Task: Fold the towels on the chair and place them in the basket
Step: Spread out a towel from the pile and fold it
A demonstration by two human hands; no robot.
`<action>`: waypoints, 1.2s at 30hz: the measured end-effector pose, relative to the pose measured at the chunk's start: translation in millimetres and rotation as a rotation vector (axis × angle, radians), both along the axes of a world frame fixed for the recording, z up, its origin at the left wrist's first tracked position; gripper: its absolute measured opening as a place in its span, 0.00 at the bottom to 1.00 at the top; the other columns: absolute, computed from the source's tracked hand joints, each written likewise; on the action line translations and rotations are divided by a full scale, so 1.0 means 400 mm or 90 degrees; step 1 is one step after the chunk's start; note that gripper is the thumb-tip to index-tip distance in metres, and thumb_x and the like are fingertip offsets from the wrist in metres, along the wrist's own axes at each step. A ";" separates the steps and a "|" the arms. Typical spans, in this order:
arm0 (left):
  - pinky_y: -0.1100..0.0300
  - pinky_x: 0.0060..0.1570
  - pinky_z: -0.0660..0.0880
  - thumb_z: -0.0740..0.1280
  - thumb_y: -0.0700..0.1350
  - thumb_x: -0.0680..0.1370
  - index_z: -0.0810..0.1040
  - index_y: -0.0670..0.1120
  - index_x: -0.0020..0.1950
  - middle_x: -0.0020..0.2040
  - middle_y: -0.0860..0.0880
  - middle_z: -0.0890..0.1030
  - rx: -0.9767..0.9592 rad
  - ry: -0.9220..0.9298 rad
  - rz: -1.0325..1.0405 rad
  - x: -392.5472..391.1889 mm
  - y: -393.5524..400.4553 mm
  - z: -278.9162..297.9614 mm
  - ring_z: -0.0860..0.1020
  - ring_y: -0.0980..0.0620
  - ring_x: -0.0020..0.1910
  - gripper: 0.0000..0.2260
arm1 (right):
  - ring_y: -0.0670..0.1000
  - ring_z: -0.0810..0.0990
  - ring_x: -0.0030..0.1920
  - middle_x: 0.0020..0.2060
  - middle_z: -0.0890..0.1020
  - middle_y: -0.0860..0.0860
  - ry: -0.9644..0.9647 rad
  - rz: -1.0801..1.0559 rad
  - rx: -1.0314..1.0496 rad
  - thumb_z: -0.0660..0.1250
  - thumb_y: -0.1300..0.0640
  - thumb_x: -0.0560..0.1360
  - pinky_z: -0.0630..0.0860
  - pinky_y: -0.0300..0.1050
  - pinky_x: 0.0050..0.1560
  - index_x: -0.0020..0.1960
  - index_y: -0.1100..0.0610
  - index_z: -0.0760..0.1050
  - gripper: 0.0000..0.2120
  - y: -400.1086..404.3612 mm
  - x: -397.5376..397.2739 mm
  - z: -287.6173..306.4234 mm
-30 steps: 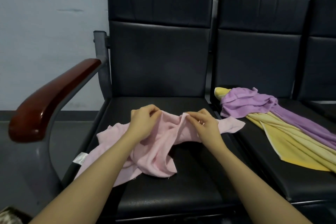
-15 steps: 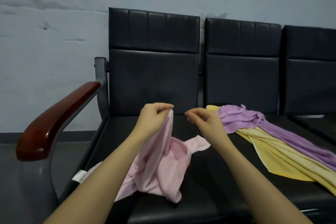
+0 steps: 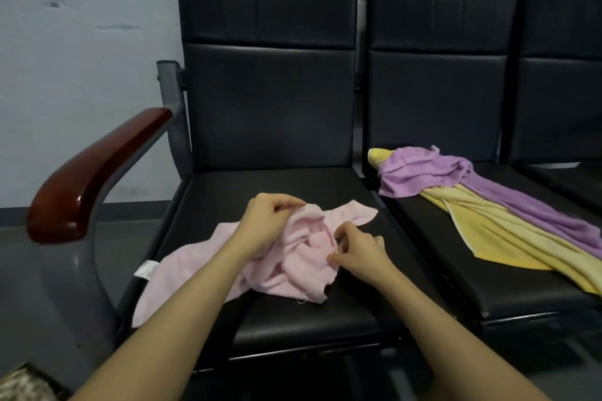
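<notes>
A crumpled pink towel (image 3: 202, 267) lies on the seat of the left black chair (image 3: 286, 319), its left end hanging over the seat's edge with a white label. My left hand (image 3: 267, 225) grips a bunched fold at the towel's top. My right hand (image 3: 358, 255) pinches the cloth at its right side, a little lower. On the neighbouring seat lie a purple towel (image 3: 433, 176) and a yellow towel (image 3: 508, 238), the purple one draped over the yellow one. Only a woven corner at the bottom left may be the basket (image 3: 22, 384).
A red-brown wooden armrest (image 3: 94, 172) on a grey metal frame juts out at the left. A third black seat (image 3: 566, 75) stands at the far right. Behind the chairs is a pale wall (image 3: 81, 42), with grey floor below it.
My left hand has lowered the lifted pink towel back onto the seat. My right hand, empty half a second ago, now pinches the cloth again. The camera tilted down.
</notes>
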State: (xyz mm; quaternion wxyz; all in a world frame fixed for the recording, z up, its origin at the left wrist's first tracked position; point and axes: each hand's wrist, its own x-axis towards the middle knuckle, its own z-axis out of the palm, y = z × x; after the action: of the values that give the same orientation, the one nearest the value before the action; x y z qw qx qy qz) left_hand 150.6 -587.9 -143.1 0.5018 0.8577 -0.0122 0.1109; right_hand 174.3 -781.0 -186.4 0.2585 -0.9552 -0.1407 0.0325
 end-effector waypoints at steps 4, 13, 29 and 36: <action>0.73 0.41 0.74 0.65 0.36 0.77 0.84 0.53 0.44 0.44 0.58 0.83 -0.103 -0.011 0.027 -0.006 0.009 0.045 0.79 0.62 0.46 0.13 | 0.50 0.77 0.42 0.38 0.77 0.48 -0.008 -0.024 0.222 0.65 0.65 0.72 0.73 0.44 0.47 0.50 0.51 0.73 0.11 -0.003 0.009 0.006; 0.57 0.52 0.78 0.67 0.36 0.76 0.84 0.47 0.51 0.49 0.51 0.83 -0.344 -0.079 0.074 0.014 0.060 0.218 0.80 0.51 0.51 0.09 | 0.50 0.80 0.47 0.45 0.82 0.52 -0.004 -0.077 0.734 0.63 0.67 0.78 0.77 0.39 0.43 0.48 0.54 0.80 0.11 -0.005 0.064 0.257; 0.68 0.49 0.75 0.69 0.36 0.75 0.81 0.47 0.58 0.53 0.54 0.82 -0.448 -0.314 0.114 0.004 0.082 0.495 0.78 0.59 0.53 0.13 | 0.38 0.81 0.41 0.39 0.84 0.45 -0.349 -0.063 0.689 0.69 0.61 0.75 0.75 0.33 0.44 0.46 0.53 0.83 0.06 -0.033 0.078 0.587; 0.61 0.56 0.70 0.68 0.36 0.76 0.81 0.46 0.60 0.55 0.52 0.80 -0.285 -0.233 0.234 0.003 0.097 0.401 0.75 0.54 0.57 0.13 | 0.46 0.80 0.50 0.45 0.84 0.48 -0.273 -0.158 0.629 0.68 0.61 0.76 0.76 0.44 0.56 0.52 0.57 0.83 0.08 -0.039 0.087 0.498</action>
State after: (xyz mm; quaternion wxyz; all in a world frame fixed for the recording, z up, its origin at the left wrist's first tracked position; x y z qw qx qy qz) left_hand 151.9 -549.2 17.5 0.6390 0.6798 0.0778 0.3514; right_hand 209.3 -796.5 13.0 0.6433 -0.7150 -0.0753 -0.2632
